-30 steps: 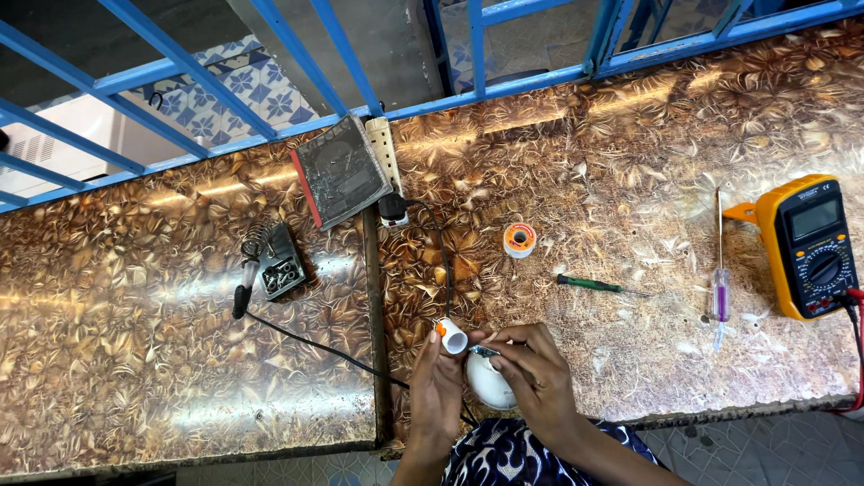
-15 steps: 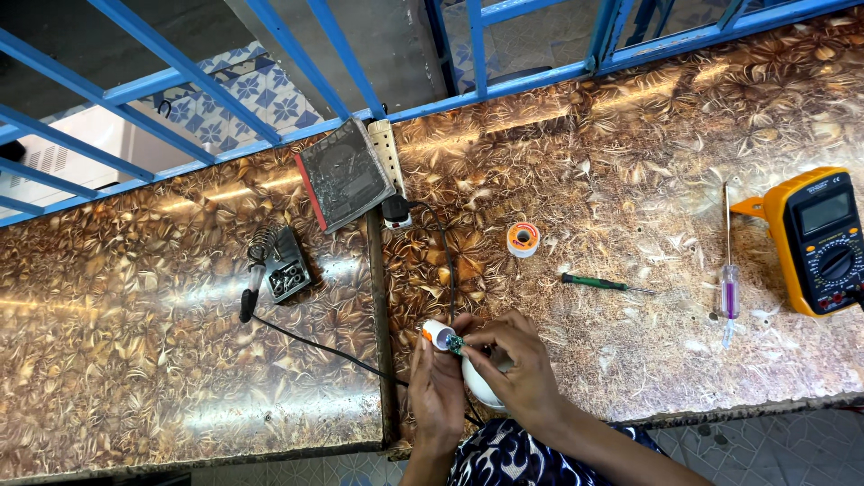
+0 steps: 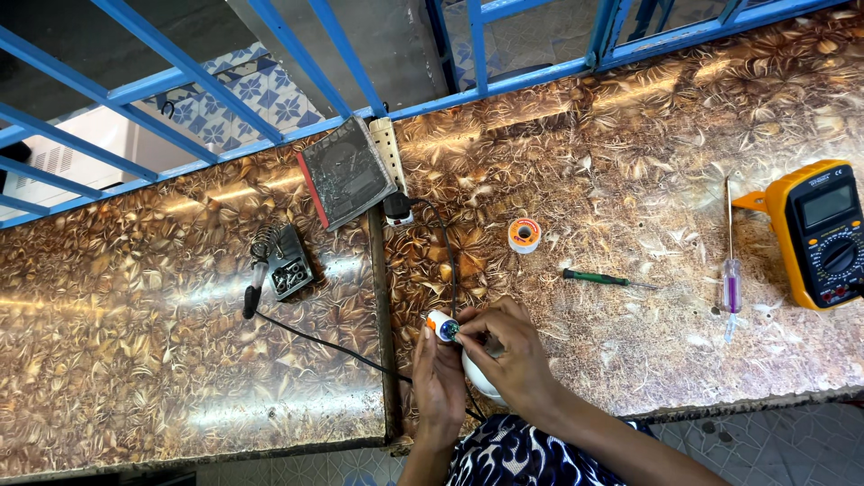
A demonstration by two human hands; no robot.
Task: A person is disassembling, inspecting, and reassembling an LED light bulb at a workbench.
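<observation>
Both hands over the table [image 3: 630, 378] edge, left hand [image 3: 438, 373] pinching a small white-orange part [image 3: 441, 325], right hand [image 3: 508, 355] fingers closed around a white bulb [image 3: 477, 376] beneath it

Grey multimeter screen [image 3: 829, 205] — far right

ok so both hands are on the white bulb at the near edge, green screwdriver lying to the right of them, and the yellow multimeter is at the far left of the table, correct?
Not quite. The yellow multimeter sits at the far right of the table, as the head view shows. The rest holds: left hand and right hand are on the white bulb at the near edge, and the green screwdriver lies to their right.
</observation>
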